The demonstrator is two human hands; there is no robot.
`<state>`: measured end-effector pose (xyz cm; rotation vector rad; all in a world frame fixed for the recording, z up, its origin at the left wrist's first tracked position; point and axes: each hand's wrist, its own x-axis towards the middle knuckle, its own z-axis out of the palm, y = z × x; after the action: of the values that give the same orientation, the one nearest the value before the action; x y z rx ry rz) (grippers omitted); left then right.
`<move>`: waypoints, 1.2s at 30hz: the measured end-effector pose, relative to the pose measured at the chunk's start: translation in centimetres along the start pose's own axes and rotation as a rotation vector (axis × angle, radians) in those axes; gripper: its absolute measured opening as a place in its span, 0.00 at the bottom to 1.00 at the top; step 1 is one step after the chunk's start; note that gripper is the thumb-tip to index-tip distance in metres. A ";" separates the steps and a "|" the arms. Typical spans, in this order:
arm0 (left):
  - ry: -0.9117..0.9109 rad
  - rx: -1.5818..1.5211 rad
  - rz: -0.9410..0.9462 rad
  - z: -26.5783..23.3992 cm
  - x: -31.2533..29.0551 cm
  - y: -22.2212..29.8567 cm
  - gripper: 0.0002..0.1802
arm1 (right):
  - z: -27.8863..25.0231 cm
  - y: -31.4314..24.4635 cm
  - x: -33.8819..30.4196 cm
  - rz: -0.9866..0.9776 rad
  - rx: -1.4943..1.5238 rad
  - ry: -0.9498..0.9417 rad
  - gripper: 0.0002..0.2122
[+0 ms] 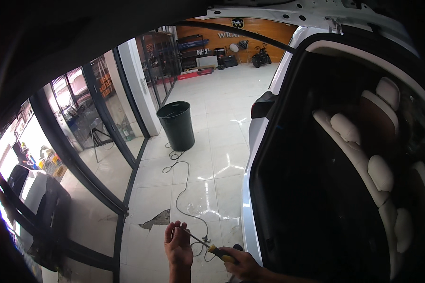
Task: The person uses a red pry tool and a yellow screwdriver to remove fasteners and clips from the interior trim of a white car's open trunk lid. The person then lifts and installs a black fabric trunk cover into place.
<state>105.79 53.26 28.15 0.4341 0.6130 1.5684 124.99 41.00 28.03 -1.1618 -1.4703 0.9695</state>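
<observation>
My right hand [244, 265] is wrapped round the yellow and black handle of a screwdriver [222, 253], low in the middle of the head view. Its thin metal shaft slants up and left to my left hand [178, 248]. That hand is raised with the palm toward me, its fingers curled in and the thumb pressed against them. The screwdriver's tip meets these fingers. Whatever they pinch there, if anything, is hidden or too small to name.
A white car's open rear [307, 188] with pale seats stands close on my right. Glass doors in dark frames [97, 179] line the left. A dark green bin [177, 127] stands ahead, and a black cable [188, 188] trails over the tiled floor [217, 111].
</observation>
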 end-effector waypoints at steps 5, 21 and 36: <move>0.018 -0.082 0.075 1.4 7.1 -0.1 0.13 | -1.4 0.8 8.0 -0.073 -0.012 -0.054 0.19; -0.366 -0.362 -0.220 19.5 28.2 -4.6 0.12 | -12.7 3.4 29.9 -0.216 -0.250 0.120 0.25; -0.866 -0.279 -0.569 32.5 44.2 -13.3 0.10 | -18.2 -1.6 37.6 0.100 -0.302 0.597 0.26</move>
<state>131.87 101.47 41.64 0.6038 -0.1561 0.7812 140.50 77.49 41.14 -1.5886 -1.0947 0.4046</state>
